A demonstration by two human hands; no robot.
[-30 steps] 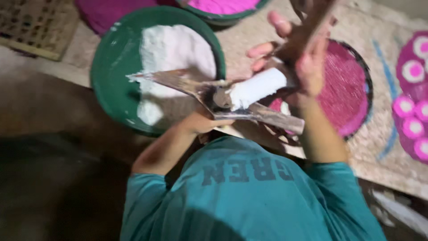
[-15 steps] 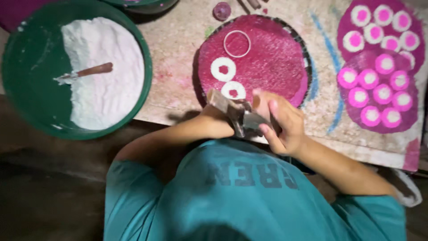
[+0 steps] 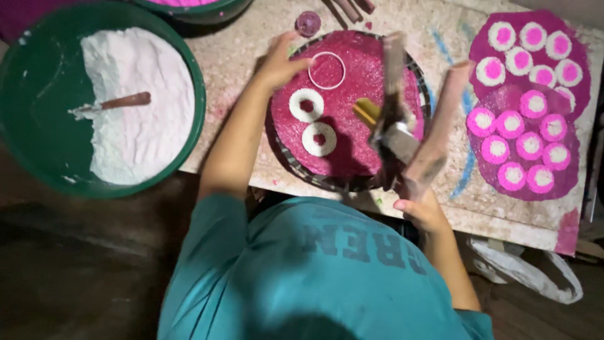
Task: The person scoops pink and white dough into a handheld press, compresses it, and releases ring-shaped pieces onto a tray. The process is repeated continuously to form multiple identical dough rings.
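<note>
Magenta powder fills a round dark-rimmed tray (image 3: 286, 160) at the centre of the frame, with two white powder rings (image 3: 306, 104) lying on its left half. Above them, the left hand (image 3: 277, 61) reaches in from the lower left, and its fingertips touch a thin white ring mould (image 3: 326, 70) resting on the powder near the tray's upper edge; the fingers look loosely curled beside the mould rather than closed around it. Right of centre, the right hand (image 3: 423, 211) sits at the tray's lower rim, closed on a blurred tool (image 3: 409, 126) of wooden bars with a metal block, held upright over the tray. A small yellow piece (image 3: 367, 111) lies on the powder just left of the tool. At the upper left, a green basin (image 3: 25, 113) holds white powder and a spoon (image 3: 110, 104). At the right, a magenta patch (image 3: 553, 182) carries rows of pink-and-white discs (image 3: 497, 148).
</note>
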